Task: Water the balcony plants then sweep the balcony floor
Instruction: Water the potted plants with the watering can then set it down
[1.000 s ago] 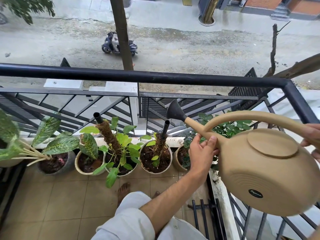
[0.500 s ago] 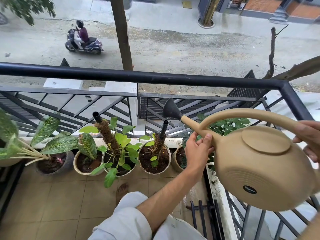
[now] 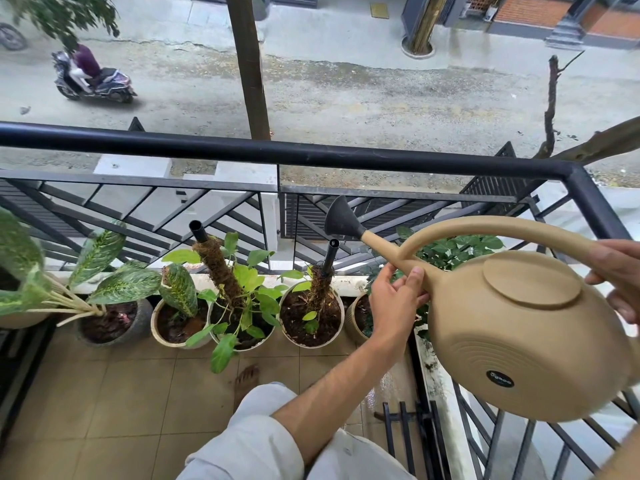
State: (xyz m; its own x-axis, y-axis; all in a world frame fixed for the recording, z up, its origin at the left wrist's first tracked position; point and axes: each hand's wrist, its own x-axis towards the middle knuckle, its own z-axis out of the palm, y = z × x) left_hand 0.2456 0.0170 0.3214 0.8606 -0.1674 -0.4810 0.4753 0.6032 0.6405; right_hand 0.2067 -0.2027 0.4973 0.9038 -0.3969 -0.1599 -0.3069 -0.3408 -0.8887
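I hold a tan watering can (image 3: 519, 344) at the right, level, its black rose (image 3: 341, 220) pointing up and left over the pots. My left hand (image 3: 394, 303) grips the base of the spout. My right hand (image 3: 620, 271) wraps the curved handle at the right edge. No water shows at the rose. Below stands a row of potted plants: a white pot with a moss pole (image 3: 310, 313), a leafy pothos pot (image 3: 239, 313), a variegated plant's pot (image 3: 176, 320) and a grey pot (image 3: 110, 323). A bushy green plant (image 3: 450, 254) sits behind the can.
A black metal railing (image 3: 311, 155) runs across and turns the corner at right. The balcony floor (image 3: 121, 403) has beige tiles, and my bare foot (image 3: 246, 379) stands near the pots. A black rack (image 3: 408, 441) lies at lower right. The street lies far below.
The can has shifted slightly left and up, with both hands still on it. A scooter on the street below has ridden to the left.
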